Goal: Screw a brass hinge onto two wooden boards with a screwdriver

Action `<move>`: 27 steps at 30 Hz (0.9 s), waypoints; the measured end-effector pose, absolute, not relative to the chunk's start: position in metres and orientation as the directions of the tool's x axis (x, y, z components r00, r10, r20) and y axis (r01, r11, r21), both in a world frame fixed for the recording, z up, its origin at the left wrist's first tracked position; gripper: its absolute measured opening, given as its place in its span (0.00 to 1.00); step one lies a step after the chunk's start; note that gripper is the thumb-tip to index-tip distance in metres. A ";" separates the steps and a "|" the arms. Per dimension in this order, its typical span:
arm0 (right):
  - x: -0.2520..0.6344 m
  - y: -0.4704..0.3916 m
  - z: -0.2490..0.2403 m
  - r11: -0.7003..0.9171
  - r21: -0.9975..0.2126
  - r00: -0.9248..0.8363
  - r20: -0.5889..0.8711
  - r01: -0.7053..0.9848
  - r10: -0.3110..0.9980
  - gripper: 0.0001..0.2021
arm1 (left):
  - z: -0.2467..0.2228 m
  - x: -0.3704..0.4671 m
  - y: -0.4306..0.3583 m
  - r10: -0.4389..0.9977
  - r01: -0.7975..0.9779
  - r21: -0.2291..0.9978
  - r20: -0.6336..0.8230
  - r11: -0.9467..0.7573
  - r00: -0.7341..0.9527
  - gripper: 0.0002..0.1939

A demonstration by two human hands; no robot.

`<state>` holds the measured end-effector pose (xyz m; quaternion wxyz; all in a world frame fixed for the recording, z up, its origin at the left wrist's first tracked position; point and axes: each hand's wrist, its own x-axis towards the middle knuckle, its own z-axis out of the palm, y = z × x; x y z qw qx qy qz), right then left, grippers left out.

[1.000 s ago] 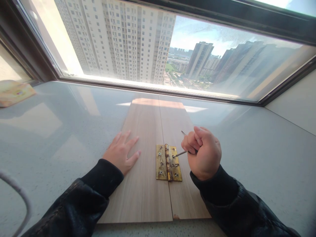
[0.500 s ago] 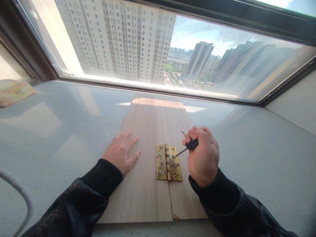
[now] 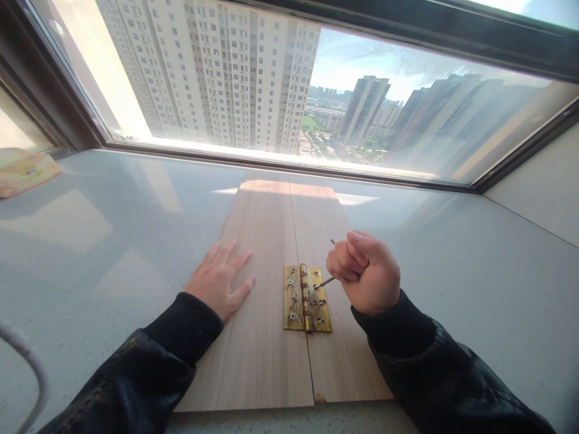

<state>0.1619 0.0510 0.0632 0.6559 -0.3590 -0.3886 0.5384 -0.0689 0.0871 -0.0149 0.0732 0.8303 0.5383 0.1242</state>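
Note:
Two pale wooden boards lie side by side, the left board (image 3: 253, 361) and the right board (image 3: 341, 361), with a thin seam between them. A worn brass hinge (image 3: 307, 298) spans that seam, with screws in several of its holes. My left hand (image 3: 219, 280) rests flat on the left board, fingers spread. My right hand (image 3: 366, 271) is wrapped round a screwdriver (image 3: 326, 281), whose handle the fingers now cover. Its shaft slants down to an upper hole in the hinge's right leaf. Behind the fingers a second thin metal tip (image 3: 333, 242) sticks out.
The boards lie on a speckled white sill (image 3: 122, 229) below a dark-framed window (image 3: 289, 166). At the far left sits a soft orange-and-yellow packet (image 3: 27, 173). A grey cable (image 3: 34, 367) curves at the lower left. A white wall (image 3: 543, 175) stands at right.
My right hand has turned and its fingers have closed over the screwdriver's handle, which showed before. The screwdriver's tip stays at the same hinge hole. My left hand keeps its place on the board.

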 end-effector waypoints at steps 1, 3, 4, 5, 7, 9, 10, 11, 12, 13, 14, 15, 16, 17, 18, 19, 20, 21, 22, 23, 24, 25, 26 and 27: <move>0.159 0.050 0.063 0.202 -0.884 0.210 0.122 -0.421 0.970 0.20 | -0.015 -0.069 0.087 0.911 0.875 0.254 0.129 -0.411 0.391 0.27; 0.153 0.049 0.064 0.248 -0.888 0.326 0.120 -0.387 0.938 0.19 | -0.014 -0.069 0.088 0.909 0.874 0.251 0.134 -0.416 0.394 0.28; 0.151 0.048 0.065 0.261 -0.891 0.354 0.124 -0.370 0.927 0.19 | -0.014 -0.068 0.088 0.908 0.873 0.249 0.136 -0.418 0.396 0.28; 0.149 0.047 0.065 0.273 -0.893 0.370 0.132 -0.358 0.920 0.19 | -0.014 -0.068 0.087 0.908 0.873 0.248 0.139 -0.419 0.396 0.27; 0.148 0.046 0.067 0.303 -0.889 0.394 0.156 -0.344 0.906 0.19 | -0.012 -0.067 0.087 0.909 0.875 0.247 0.150 -0.416 0.389 0.27; 0.148 0.046 0.068 0.333 -0.884 0.432 0.173 -0.328 0.885 0.18 | -0.012 -0.066 0.086 0.909 0.876 0.246 0.163 -0.414 0.384 0.26; 0.148 0.046 0.068 0.337 -0.886 0.450 0.171 -0.319 0.876 0.17 | -0.011 -0.065 0.085 0.908 0.876 0.246 0.168 -0.415 0.383 0.26; 0.149 0.046 0.068 0.329 -0.891 0.463 0.160 -0.313 0.872 0.17 | -0.011 -0.065 0.085 0.908 0.876 0.245 0.171 -0.416 0.383 0.26; 0.149 0.046 0.068 0.319 -0.897 0.473 0.147 -0.307 0.869 0.16 | -0.011 -0.065 0.085 0.907 0.875 0.245 0.172 -0.418 0.385 0.26; 0.148 0.046 0.068 0.309 -0.902 0.480 0.135 -0.303 0.867 0.16 | -0.011 -0.065 0.085 0.906 0.874 0.244 0.173 -0.420 0.387 0.26; 0.148 0.047 0.067 0.301 -0.905 0.482 0.128 -0.301 0.867 0.16 | -0.011 -0.065 0.085 0.905 0.873 0.244 0.176 -0.421 0.387 0.26; 0.147 0.047 0.067 0.301 -0.906 0.485 0.127 -0.299 0.865 0.16 | -0.012 -0.065 0.085 0.904 0.872 0.244 0.179 -0.424 0.389 0.26; 0.147 0.047 0.066 0.306 -0.904 0.489 0.131 -0.297 0.862 0.16 | -0.012 -0.066 0.085 0.903 0.872 0.244 0.180 -0.425 0.390 0.26; 0.146 0.048 0.065 0.314 -0.903 0.493 0.138 -0.294 0.859 0.16 | -0.012 -0.066 0.085 0.903 0.871 0.245 0.179 -0.426 0.391 0.26; 0.146 0.048 0.064 0.320 -0.903 0.496 0.145 -0.287 0.856 0.16 | -0.012 -0.066 0.086 0.903 0.870 0.247 0.174 -0.427 0.393 0.26; 0.146 0.048 0.063 0.324 -0.904 0.498 0.152 -0.278 0.853 0.16 | -0.012 -0.067 0.086 0.903 0.869 0.250 0.169 -0.426 0.394 0.27; 0.146 0.048 0.062 0.327 -0.907 0.502 0.160 -0.265 0.850 0.16 | -0.012 -0.067 0.087 0.904 0.869 0.253 0.163 -0.425 0.395 0.27; 0.146 0.048 0.061 0.330 -0.910 0.505 0.167 -0.252 0.847 0.16 | -0.013 -0.067 0.087 0.905 0.869 0.256 0.160 -0.423 0.394 0.27; 0.146 0.048 0.061 0.332 -0.913 0.508 0.175 -0.238 0.844 0.16 | -0.013 -0.068 0.087 0.906 0.869 0.259 0.159 -0.422 0.393 0.27; 0.146 0.048 0.060 0.336 -0.914 0.511 0.183 -0.226 0.840 0.16 | -0.013 -0.068 0.087 0.905 0.867 0.262 0.160 -0.423 0.394 0.27; 0.146 0.048 0.060 0.341 -0.914 0.514 0.190 -0.217 0.837 0.16 | -0.013 -0.068 0.087 0.904 0.865 0.264 0.164 -0.426 0.395 0.27; 0.146 0.047 0.060 0.345 -0.915 0.515 0.196 -0.211 0.835 0.16 | -0.014 -0.068 0.087 0.902 0.863 0.266 0.171 -0.429 0.396 0.27; 0.146 0.047 0.060 0.348 -0.914 0.516 0.201 -0.207 0.833 0.15 | -0.014 -0.067 0.086 0.900 0.861 0.267 0.180 -0.432 0.396 0.26; 0.146 0.047 0.060 0.351 -0.914 0.515 0.204 -0.205 0.833 0.15 | -0.014 -0.067 0.086 0.900 0.862 0.267 0.192 -0.432 0.392 0.26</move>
